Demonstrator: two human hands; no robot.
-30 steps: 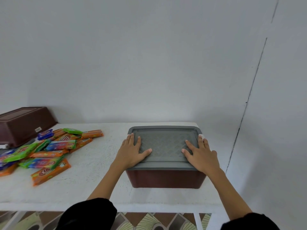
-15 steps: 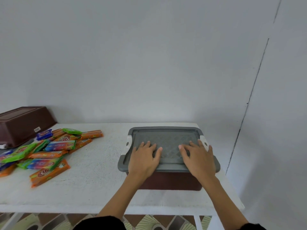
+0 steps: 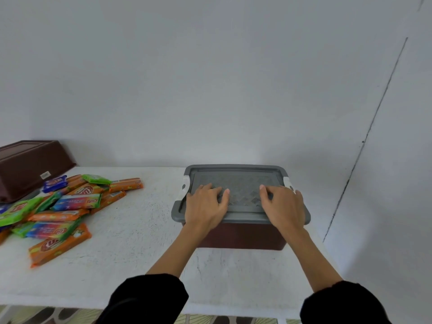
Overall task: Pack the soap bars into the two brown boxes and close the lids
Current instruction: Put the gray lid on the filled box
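Both palms down, fingers relaxed, gripping nothing: left hand [image 3: 205, 206] and right hand [image 3: 284, 206] press the grey lid [image 3: 236, 177] onto the brown box [image 3: 243, 237], likely to seat it. Soap bars [image 3: 70, 202] lie heaped well left, beside the second box [image 3: 30, 164].

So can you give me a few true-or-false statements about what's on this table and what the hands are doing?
1. The left hand and right hand both lie on the grey lid of the brown box. True.
2. No soap is left out in the open. False: a pile of soap bars lies on the table, left of the box.
3. A second brown box sits at the far left, by the wall. True.
4. The right hand holds a soap bar. False: it holds nothing and rests on the lid.
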